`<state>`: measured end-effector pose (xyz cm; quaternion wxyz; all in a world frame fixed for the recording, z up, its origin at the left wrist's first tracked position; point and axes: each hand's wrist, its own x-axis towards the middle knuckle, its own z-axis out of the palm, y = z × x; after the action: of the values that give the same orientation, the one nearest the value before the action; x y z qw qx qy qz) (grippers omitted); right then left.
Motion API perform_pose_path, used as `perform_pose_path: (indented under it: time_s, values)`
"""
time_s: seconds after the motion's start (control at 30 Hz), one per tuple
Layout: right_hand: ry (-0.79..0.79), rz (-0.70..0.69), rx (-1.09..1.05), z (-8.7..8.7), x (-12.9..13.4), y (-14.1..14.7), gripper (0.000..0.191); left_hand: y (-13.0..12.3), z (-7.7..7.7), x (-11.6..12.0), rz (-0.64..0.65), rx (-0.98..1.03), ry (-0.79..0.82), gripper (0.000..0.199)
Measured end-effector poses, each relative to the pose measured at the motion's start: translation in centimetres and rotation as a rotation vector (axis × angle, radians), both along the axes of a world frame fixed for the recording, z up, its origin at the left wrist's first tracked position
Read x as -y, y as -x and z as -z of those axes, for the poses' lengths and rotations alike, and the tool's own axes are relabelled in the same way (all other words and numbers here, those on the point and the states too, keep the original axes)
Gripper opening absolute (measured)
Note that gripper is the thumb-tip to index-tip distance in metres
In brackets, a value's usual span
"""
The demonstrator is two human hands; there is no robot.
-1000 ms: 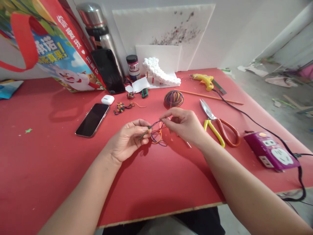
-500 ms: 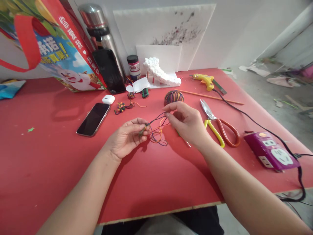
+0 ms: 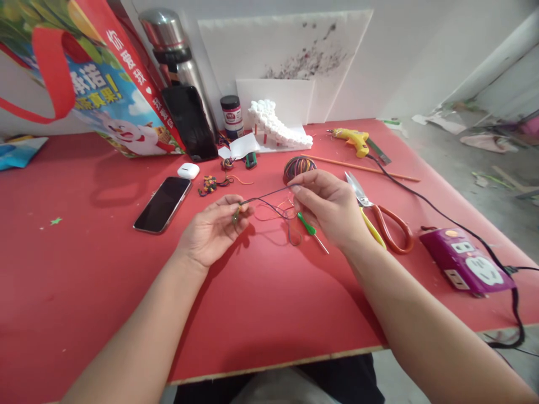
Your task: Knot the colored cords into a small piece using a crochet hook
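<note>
A small dark green and orange knotted piece is pinched in my left hand, between thumb and fingers. Dark thread runs from it, stretched across to my right hand, whose thumb and index finger pinch it. Loops of dark and orange thread hang below, between the hands. Behind my right hand lies a multicoloured yarn ball. A green-handled crochet hook rests on the red table just beside that hand.
Scissors lie right of my right hand, near a purple power strip. Farther back are a yellow glue gun, a thin stick and a white model. At left lie a phone and a white case.
My hands have moved slightly apart, and the thread between them is straighter and longer. The green hook handle beside my right hand now shows more.
</note>
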<state>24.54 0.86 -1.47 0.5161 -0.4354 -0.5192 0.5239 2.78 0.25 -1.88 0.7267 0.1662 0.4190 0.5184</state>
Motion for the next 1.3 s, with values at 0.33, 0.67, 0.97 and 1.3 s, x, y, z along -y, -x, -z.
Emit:
perform_pose_path:
  time_s: [0.33,0.67,0.97,1.3]
  values:
    - [0.12,-0.409,0.135,0.1,0.9,-0.4,0.03,0.1,-0.6,-0.6,-0.316,0.162,0.003,0.023]
    - [0.379,-0.521,0.57,-0.4,-0.1,-1.4,0.057,1.6,-1.2,-1.1,-0.436,0.254,-0.235,0.034]
    - [-0.06,0.043,0.115,0.0,0.8,-0.3,0.035,-0.1,-0.6,0.7,0.001,0.113,-0.172,0.014]
    - [0.237,-0.424,0.151,0.1,0.9,0.2,0.03,-0.5,-0.3,1.3,0.308,-0.037,-0.376,0.012]
